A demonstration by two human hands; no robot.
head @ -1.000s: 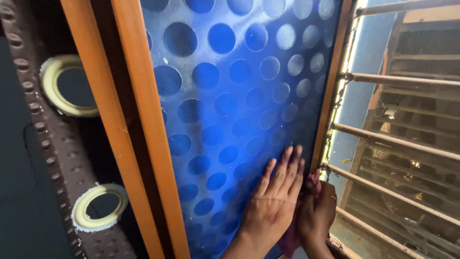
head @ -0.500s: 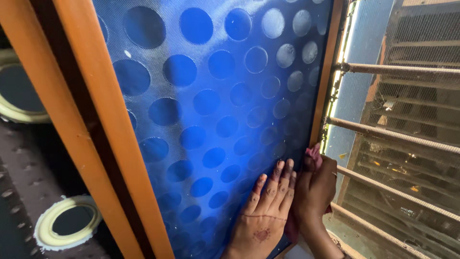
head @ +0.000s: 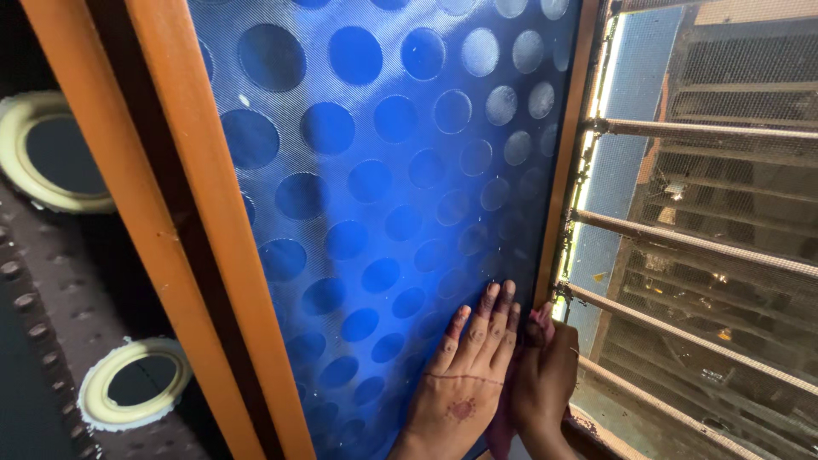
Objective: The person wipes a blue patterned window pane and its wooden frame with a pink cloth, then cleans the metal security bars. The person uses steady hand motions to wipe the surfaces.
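A blue glass pane (head: 383,187) patterned with round dots fills the middle, set in an orange wooden frame (head: 196,221). My left hand (head: 464,375) lies flat on the lower part of the glass, fingers together and pointing up. My right hand (head: 544,379) is beside it at the pane's right frame edge (head: 558,187), closed around a pink cloth (head: 538,317) whose tip pokes out above the fingers. The rest of the cloth is hidden behind my hands.
Horizontal metal window bars (head: 699,243) with wire mesh (head: 733,196) behind them run along the right. On the left, a dark studded panel (head: 51,341) carries two cream-rimmed round openings (head: 136,383) (head: 51,166).
My right hand with the cloth rose along the frame edge, then dropped back down. My left hand stayed flat on the glass. The camera view shifted slightly.
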